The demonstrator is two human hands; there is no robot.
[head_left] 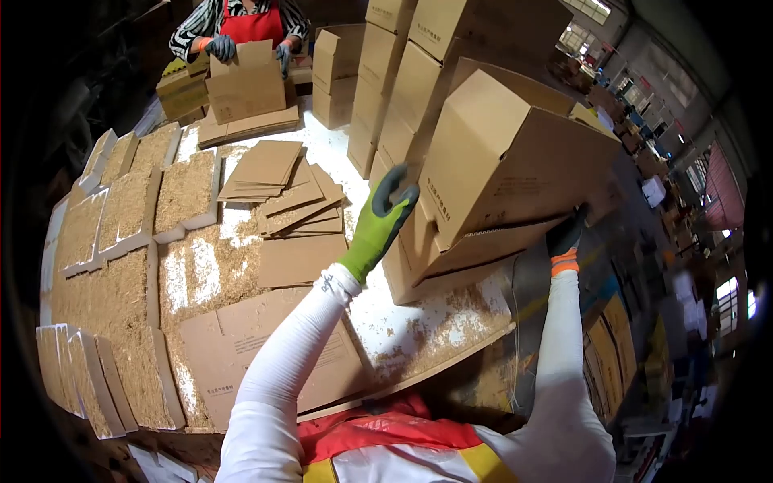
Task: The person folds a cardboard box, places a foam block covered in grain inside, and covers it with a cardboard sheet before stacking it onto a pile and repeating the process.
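A large open cardboard box [515, 165] sits tilted on top of another carton [411, 258] at the near right of the table. My left hand [382, 221], in a green and grey glove, is raised beside the box's left side, its thumb and fingers apart with nothing between them. At the box's lower right corner is my right hand [567, 233], in a dark glove with an orange cuff. Its fingers are dark and partly hidden against the box, so their grip cannot be made out.
Tall stacks of cartons [374, 80] rise behind the box. Flat cardboard pieces [282, 189] and crumb-covered white blocks [129, 201] lie to the left. Across the table, a co-worker [245, 24] in a red apron handles a box [245, 84]. A flattened carton [274, 346] lies near the front edge.
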